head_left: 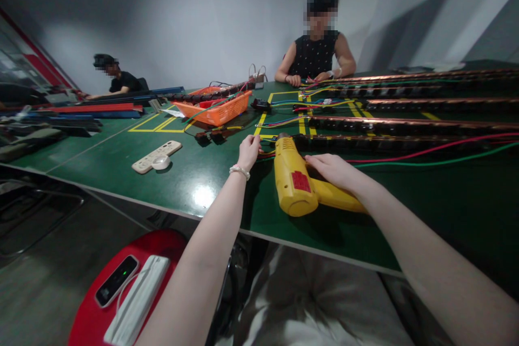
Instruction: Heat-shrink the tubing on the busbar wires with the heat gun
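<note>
My right hand (333, 170) is wrapped around the handle of a yellow heat gun (288, 165), whose body bears a red label. The gun's front end points away from me, toward a bundle of thin coloured wires (266, 155). Those wires are pinched in the fingers of my left hand (248, 150), just left of the gun's front end. The wires run to the end of a long black wrapped strip (344, 143) lying across the table. The gun partly hides the join, and my left fingertips are small and hard to make out.
More long dark strips (389, 125) with wire ends lie on the green table (219, 173). An orange basket (219, 111), black connectors (211, 136) and a beige power strip (157, 157) are to the left. A co-worker (318, 46) sits opposite; another person (119, 80) works far left.
</note>
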